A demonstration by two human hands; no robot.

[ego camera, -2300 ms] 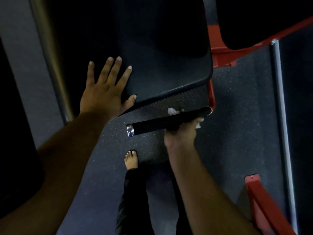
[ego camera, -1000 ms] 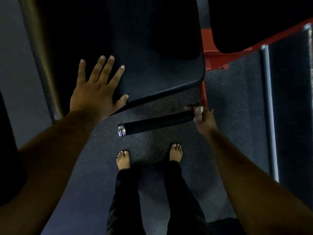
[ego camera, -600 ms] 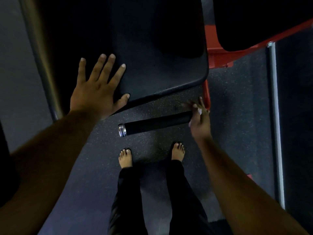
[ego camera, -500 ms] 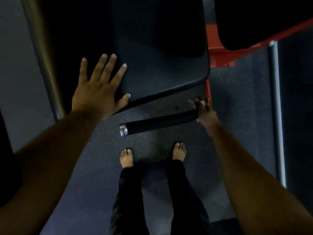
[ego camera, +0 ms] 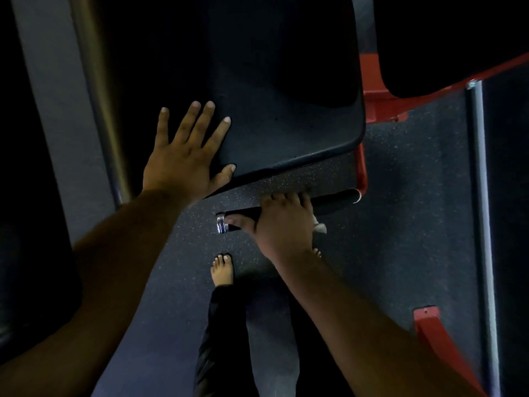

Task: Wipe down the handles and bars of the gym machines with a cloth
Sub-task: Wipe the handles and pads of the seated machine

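legs: pretty dark shot tbh, but you can see black trousers (ego camera: 220, 339) at the bottom centre, going down to the floor
bare foot: one bare foot (ego camera: 222, 270) on the floor, lower middle of the frame; toes of the other foot just peek out past the right wrist
floor: dark speckled rubber floor (ego camera: 406, 224), fills most of the lower half
right hand: right hand (ego camera: 282, 222) sits in the middle of the frame, fingers curled over the top of the handle and thumb stretched along it toward the metal cap, so it's clamped on the handle
cloth: a small white bit of cloth (ego camera: 320, 226) sticks out from under the right side of that hand, pressed against the handle; the rest is hidden by the hand
handle: black handle (ego camera: 332, 199) runs roughly sideways across the centre, silver end cap at its left tip, right end meeting the red frame (ego camera: 363, 167)
left hand: left hand (ego camera: 183, 159) is left of centre, flat with fingers spread apart, palm pressing on the near left corner of the pad, thumb along its front edge
seat pad: big black seat pad (ego camera: 286, 124) takes up the upper middle
steel bars: a shiny post (ego camera: 100, 110) runs down the upper left, a thinner grey bar (ego camera: 481, 196) down the right side
more red frame: red bracket (ego camera: 440, 339) in the lower right corner
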